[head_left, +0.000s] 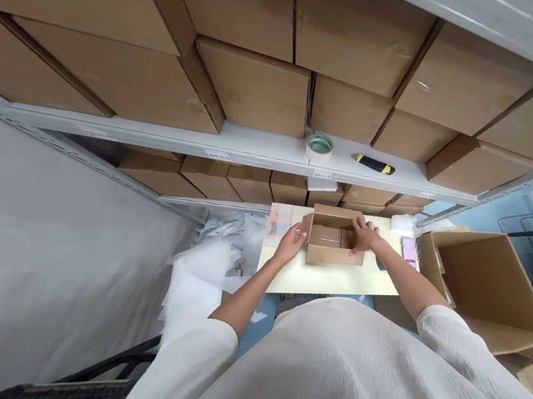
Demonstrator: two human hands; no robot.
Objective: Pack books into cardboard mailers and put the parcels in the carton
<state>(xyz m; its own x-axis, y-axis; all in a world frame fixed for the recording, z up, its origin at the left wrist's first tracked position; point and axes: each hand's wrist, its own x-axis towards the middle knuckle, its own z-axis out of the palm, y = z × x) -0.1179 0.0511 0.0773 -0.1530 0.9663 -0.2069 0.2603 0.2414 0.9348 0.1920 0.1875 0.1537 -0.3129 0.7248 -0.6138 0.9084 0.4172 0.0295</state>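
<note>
Loose, creased white top (333, 385), short sleeves (193, 360), bare forearms (245, 294)

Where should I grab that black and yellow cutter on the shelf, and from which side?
I'd take the cutter by its black handle, coming from the front right with the right hand. It lies flat near the front edge of the shelf, its narrow end pointing left, so that grip should avoid the tip.

Tape roll (317, 155) and utility knife (376, 165) on a grey shelf (264, 152); cartons (256, 90) behind; white sheets (198, 276) below
</note>
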